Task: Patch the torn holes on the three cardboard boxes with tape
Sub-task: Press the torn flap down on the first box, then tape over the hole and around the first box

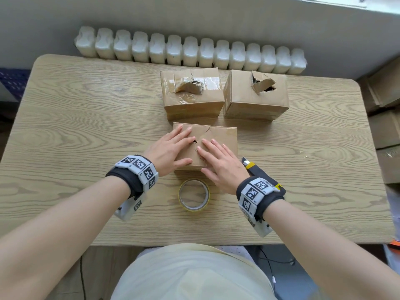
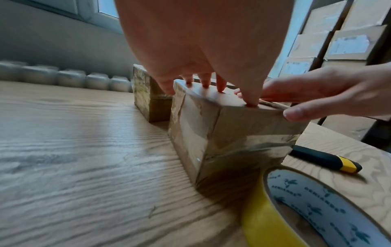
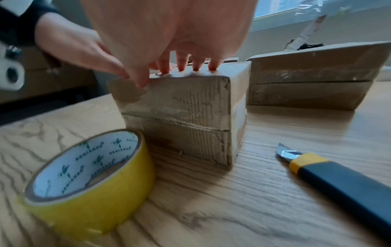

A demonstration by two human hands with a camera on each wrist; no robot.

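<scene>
Three cardboard boxes stand on the wooden table [image 1: 75, 131]. The near box [image 1: 225, 137] has a small torn hole [image 1: 195, 141] on top. My left hand [image 1: 171, 146] and right hand [image 1: 218, 158] lie flat on its top, fingers straight, pressing on either side of the tear. The same box [image 2: 222, 133] [image 3: 190, 117] shows in both wrist views with fingertips on its top edge. The far left box [image 1: 192, 94] has a torn flap with clear tape over it. The far right box [image 1: 257, 94] has an open ragged hole. A yellow tape roll [image 1: 194, 197] [image 3: 88, 183] lies in front of the near box.
A black and yellow utility knife [image 1: 252, 166] [image 3: 338, 180] lies right of the near box, blade out, partly under my right wrist. A white radiator [image 1: 190, 50] runs behind the table. Stacked cardboard boxes [image 1: 385, 118] stand off the right edge.
</scene>
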